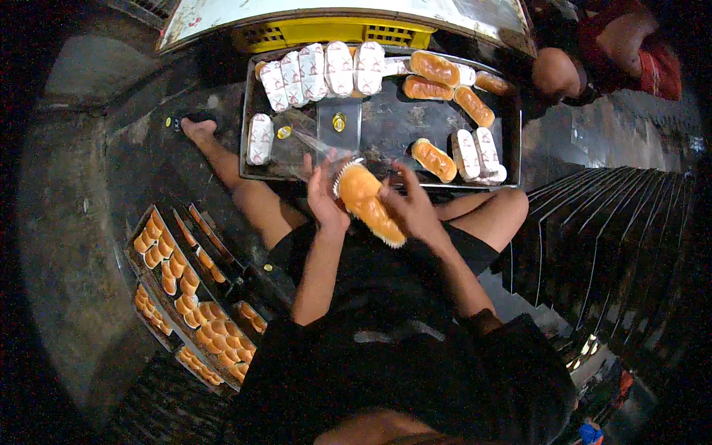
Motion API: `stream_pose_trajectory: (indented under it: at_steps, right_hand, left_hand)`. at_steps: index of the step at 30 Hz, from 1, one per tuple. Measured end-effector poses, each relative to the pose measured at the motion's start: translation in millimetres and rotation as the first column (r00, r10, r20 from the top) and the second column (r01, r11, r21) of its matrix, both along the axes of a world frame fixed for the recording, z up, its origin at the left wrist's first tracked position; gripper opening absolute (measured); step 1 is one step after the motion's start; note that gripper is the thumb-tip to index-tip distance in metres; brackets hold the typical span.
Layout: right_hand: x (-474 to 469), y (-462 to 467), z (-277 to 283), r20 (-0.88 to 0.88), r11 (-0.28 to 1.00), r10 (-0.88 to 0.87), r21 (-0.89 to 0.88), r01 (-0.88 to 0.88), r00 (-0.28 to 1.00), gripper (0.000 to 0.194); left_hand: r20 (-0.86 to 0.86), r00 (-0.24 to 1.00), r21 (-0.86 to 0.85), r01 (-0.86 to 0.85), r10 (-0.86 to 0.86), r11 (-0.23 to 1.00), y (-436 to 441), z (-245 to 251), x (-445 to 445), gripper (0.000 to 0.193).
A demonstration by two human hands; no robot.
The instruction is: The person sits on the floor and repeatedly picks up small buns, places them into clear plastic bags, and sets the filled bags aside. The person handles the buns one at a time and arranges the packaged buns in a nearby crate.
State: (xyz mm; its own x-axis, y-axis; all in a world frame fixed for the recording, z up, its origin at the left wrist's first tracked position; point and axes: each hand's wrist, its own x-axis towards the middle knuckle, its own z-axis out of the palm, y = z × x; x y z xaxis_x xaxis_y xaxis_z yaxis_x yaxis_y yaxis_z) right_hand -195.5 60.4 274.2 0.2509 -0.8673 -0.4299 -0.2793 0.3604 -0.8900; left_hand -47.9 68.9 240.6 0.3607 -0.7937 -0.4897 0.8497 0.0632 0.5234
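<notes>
Between my hands is a golden bread bun (364, 194), tilted, with a white pleated paper liner along its edge. My right hand (409, 204) grips the bun's right side. My left hand (327, 203) is at its upper left end, palm towards it, with a clear plastic bag (325, 149) at the fingers. The bag stretches over the front of a large dark metal tray (384, 130). In the tray lie bare buns (434, 159) and several buns turned with printed white paper undersides up (339, 69). Flat clear bags with yellow labels (339, 122) lie left of the middle.
Behind the tray are a yellow plastic crate (334, 33) and a pale board (345, 11). Trays of buns (217, 334) stand at lower left. Stacked dark trays (601, 239) rise on the right. Another person (612, 50) sits at upper right.
</notes>
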Motion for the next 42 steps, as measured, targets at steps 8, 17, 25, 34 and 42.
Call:
stream_pose_trajectory:
  at_steps: [8,17,25,34,42]
  right_hand:
    - [39,4,-22,0.077,0.967,-0.231,-0.092,0.238,0.970,0.062]
    - [50,22,-27,-0.018,0.897,0.110,-0.429,-0.107,0.994,0.057]
    - [34,-125,39,-0.216,0.831,-0.119,-0.555,-0.021,0.969,0.030]
    - [17,31,-93,-0.246,0.811,0.489,-0.225,-0.540,0.837,0.046]
    - [24,23,-75,-0.328,0.935,-0.030,-0.343,-0.089,0.944,0.012]
  left_hand:
    - [-0.078,0.957,-0.164,0.263,-0.278,0.951,14,-2,-11,0.061]
    - [-0.027,0.998,0.223,0.060,-0.055,0.973,31,1,3,0.040]
    - [0.746,-0.286,0.650,0.508,-0.602,0.564,25,-51,17,0.071]
    - [0.340,-0.873,0.895,0.186,-0.349,0.406,-20,-145,85,0.027]
    - [0.789,-0.008,0.496,0.600,-0.615,0.628,10,-43,13,0.017]
